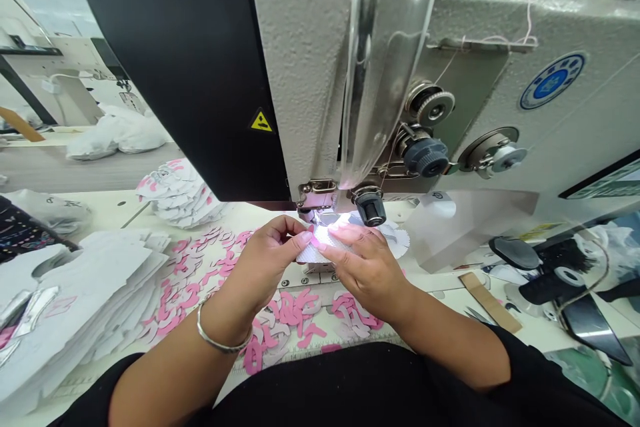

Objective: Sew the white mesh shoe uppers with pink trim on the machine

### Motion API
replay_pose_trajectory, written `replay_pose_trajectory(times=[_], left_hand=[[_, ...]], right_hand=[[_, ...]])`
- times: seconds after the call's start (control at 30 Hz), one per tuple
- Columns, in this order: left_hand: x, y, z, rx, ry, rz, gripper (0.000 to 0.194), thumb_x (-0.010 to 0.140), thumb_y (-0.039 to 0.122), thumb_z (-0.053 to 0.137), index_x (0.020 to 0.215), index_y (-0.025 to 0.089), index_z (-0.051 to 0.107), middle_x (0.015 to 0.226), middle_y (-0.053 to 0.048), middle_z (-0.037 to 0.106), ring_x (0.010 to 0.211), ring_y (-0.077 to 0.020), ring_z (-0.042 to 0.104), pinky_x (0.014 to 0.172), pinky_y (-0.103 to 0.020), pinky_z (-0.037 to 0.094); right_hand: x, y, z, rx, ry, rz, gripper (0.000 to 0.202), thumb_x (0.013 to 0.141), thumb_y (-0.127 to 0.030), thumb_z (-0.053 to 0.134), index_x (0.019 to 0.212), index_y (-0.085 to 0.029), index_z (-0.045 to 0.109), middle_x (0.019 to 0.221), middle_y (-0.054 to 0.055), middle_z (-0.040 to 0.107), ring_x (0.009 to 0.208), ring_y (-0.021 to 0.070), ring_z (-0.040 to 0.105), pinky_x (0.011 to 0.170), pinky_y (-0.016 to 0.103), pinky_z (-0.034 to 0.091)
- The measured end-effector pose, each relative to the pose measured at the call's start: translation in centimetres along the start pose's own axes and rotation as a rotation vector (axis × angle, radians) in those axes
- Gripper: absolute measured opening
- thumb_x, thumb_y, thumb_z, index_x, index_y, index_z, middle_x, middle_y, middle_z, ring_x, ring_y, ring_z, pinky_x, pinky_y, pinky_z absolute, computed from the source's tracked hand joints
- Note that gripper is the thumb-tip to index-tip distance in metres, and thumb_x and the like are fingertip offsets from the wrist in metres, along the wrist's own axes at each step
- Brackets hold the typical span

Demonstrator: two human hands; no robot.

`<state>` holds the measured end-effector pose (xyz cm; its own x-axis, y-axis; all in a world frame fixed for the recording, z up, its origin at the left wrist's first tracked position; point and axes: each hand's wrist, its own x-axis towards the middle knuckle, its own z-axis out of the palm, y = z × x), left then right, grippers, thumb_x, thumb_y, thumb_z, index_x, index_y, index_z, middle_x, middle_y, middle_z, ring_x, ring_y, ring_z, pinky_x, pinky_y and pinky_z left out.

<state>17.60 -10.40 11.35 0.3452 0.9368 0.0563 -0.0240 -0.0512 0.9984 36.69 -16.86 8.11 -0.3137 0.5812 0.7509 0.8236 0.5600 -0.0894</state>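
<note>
Stack of white cut pieces point(105, 293) fills the left of the table point(107, 210), with a rounder pile of white pieces point(183, 197) behind it and a scatter of small pink and grey cutouts point(293, 310) spreading toward the middle. The left hand point(277, 247), a bracelet point(223, 340) at its wrist, pinches the near left edge of a white textured piece point(309, 255) between thumb and bent index finger. That piece lies right at the stitching area, just below the presser foot point(311, 215) of the sewing machine point(300, 60), with a bit of pink showing between the fingertips. The right hand point(367, 260) lays its fingers across the piece from the other side; whether it also grips from beneath, I cannot tell. To do this well, I'd keep the piece flat and lightly taut, steer with the left pinch, steady with the right, and pivot in small turns. Fingertips sit close to the foot, so they should stay clear of the needle's path, and pushing hard could pucker the edge. Farther right lie a brown strip point(490, 303) and a phone point(593, 323).
</note>
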Motion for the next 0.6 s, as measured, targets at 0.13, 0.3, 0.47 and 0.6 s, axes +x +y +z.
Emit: replay_pose_trajectory(times=[0.13,0.3,0.47,0.6], left_hand=[[0.1,-0.1,0.2,0.01,0.03,0.008,0.022,0.076,0.031,0.078,0.077,0.017,0.061,0.079,0.001,0.061,0.068,-0.0099,0.05,0.061,-0.022,0.041],[0.0,0.2,0.6,-0.15,0.062,-0.075,0.027,0.071,0.024,0.081,0.084,0.019,0.058,0.081,0.003,0.058,0.067,-0.0081,0.05,0.057,-0.02,0.04],[0.1,0.4,0.9,-0.187,0.01,-0.146,0.024,0.075,0.025,0.077,0.089,0.02,0.059,0.082,0.003,0.058,0.066,-0.0081,0.052,0.056,-0.019,0.042],[0.1,0.4,1.4,-0.113,0.019,-0.115,0.016,0.076,0.022,0.071,0.077,0.018,0.055,0.071,0.004,0.051,0.057,-0.0065,0.044,0.047,-0.018,0.036]], right_hand=[[0.0,0.0,0.0,-0.006,-0.005,-0.004,0.043,0.093,-0.009,0.056,0.131,-0.028,0.06,0.128,0.006,0.065,0.122,0.0226,0.057,0.101,0.042,0.046],[0.0,0.1,-0.1,-0.002,0.002,-0.008,0.042,0.092,-0.008,0.056,0.129,-0.028,0.062,0.127,0.006,0.066,0.121,0.0227,0.058,0.1,0.042,0.045],[0.2,0.4,-0.6,-0.001,-0.015,-0.02,0.042,0.092,-0.008,0.054,0.127,-0.029,0.062,0.127,0.005,0.067,0.122,0.0225,0.058,0.099,0.04,0.043],[0.3,1.0,-1.3,0.01,-0.025,-0.04,0.038,0.092,-0.009,0.054,0.121,-0.029,0.065,0.125,0.004,0.068,0.121,0.0223,0.059,0.103,0.042,0.039]])
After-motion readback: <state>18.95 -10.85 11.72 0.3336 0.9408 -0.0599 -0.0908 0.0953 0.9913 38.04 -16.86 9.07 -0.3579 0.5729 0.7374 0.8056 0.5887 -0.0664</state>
